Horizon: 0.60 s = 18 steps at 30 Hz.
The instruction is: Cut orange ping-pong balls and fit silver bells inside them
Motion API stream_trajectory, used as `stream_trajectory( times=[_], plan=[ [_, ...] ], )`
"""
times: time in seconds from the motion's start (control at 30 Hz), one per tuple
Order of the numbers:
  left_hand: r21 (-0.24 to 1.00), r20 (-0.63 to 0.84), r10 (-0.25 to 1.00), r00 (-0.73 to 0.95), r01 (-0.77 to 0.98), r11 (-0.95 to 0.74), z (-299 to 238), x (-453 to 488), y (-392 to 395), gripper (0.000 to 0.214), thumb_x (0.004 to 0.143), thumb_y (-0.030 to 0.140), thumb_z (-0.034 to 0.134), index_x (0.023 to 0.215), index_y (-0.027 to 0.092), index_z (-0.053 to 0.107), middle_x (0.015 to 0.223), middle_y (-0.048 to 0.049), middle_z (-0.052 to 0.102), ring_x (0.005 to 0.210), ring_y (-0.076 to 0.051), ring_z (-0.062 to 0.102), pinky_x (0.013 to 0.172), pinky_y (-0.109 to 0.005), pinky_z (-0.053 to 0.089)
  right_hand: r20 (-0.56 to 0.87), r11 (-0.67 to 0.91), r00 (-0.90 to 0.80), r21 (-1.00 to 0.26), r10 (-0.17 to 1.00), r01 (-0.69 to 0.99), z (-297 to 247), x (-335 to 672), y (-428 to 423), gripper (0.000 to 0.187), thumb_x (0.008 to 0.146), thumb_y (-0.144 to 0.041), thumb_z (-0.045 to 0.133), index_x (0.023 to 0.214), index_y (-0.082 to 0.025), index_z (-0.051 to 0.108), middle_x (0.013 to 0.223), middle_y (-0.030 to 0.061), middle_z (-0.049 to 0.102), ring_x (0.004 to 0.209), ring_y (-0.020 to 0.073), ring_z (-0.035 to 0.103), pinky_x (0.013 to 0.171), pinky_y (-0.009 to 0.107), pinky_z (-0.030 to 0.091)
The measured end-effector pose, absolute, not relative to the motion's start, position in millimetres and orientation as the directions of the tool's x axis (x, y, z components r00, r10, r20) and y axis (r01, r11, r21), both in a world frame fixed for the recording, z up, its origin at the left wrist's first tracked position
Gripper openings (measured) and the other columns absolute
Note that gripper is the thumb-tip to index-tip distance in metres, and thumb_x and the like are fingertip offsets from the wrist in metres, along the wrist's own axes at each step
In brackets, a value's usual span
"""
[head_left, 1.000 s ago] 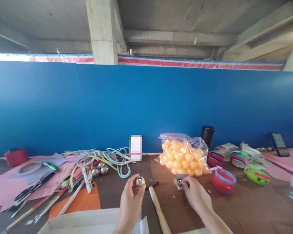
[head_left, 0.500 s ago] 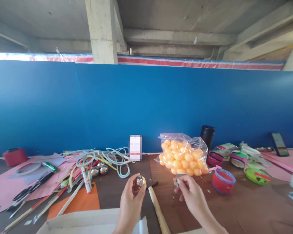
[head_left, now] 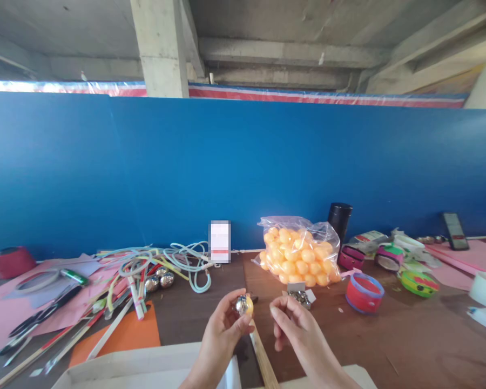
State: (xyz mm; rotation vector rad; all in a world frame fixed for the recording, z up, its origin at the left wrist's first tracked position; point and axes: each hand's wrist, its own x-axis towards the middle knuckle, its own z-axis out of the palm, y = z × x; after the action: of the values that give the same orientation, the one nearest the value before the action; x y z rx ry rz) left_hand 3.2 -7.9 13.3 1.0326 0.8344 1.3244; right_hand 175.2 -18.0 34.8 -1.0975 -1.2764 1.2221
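Note:
My left hand (head_left: 224,336) is closed around a small ball (head_left: 242,306) held up between thumb and fingers; it looks shiny silver, with an orange-yellow patch on its right side. To its right, my right hand (head_left: 299,332) pinches thumb and forefinger together near the ball, apart from it. Anything between those fingertips is too small to make out. Just behind my right hand lies a small open box (head_left: 302,297) with shiny metal bits in it. Below the ball a hammer's wooden handle (head_left: 263,359) lies on the table.
A clear bag of orange balls (head_left: 302,259) stands behind the hands. Silver balls (head_left: 166,279), cords (head_left: 192,265) and scissors (head_left: 40,319) lie leftward. A white tray (head_left: 146,354) is in front. At right are a red-blue ring (head_left: 364,293) and a black cylinder (head_left: 340,219).
My right hand has moved left from the small box towards the ball, uncovering the box's metal bits. My left hand has shifted slightly right with the ball, and the view has shifted a little.

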Motion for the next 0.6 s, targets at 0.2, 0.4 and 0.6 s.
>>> stream_trajectory(
  times=[0.2, 0.4, 0.6],
  plan=[
    [0.938, 0.086, 0.98, 0.181, -0.347, -0.018, 17, 4, -11, 0.049, 0.067, 0.032, 0.075, 0.112, 0.02, 0.059, 0.095, -0.0071, 0.065, 0.085, -0.019, 0.059, 0.073, -0.033, 0.052, 0.024, 0.001, -0.11, -0.978, 0.994, -0.21, 39, 166, -22, 0.03, 0.076, -0.044, 0.066, 0.076, -0.017, 0.054, 0.047, -0.0085, 0.05, 0.039, 0.0051, 0.045, 0.043, 0.017, 0.039],
    [0.939, 0.078, 0.976, 0.205, -0.345, -0.003, 18, 6, -15, 0.05, 0.067, 0.031, 0.075, 0.111, 0.019, 0.058, 0.1, -0.0086, 0.065, 0.088, -0.021, 0.059, 0.072, -0.033, 0.052, 0.04, 0.022, -0.105, -0.986, 0.994, -0.163, 36, 160, -24, 0.031, 0.077, -0.046, 0.064, 0.074, -0.017, 0.053, 0.048, -0.0073, 0.051, 0.04, 0.0064, 0.047, 0.043, 0.017, 0.042],
    [0.946, 0.051, 0.992, 0.119, -0.325, -0.01, 17, 4, -12, 0.052, 0.067, 0.035, 0.074, 0.113, 0.017, 0.057, 0.1, -0.0087, 0.064, 0.087, -0.022, 0.061, 0.071, -0.034, 0.054, 0.05, 0.063, -0.093, -0.987, 0.994, 0.146, 33, 169, -20, 0.025, 0.083, -0.042, 0.055, 0.08, -0.017, 0.055, 0.051, -0.0069, 0.052, 0.039, 0.0069, 0.046, 0.04, 0.017, 0.038]
  ],
)
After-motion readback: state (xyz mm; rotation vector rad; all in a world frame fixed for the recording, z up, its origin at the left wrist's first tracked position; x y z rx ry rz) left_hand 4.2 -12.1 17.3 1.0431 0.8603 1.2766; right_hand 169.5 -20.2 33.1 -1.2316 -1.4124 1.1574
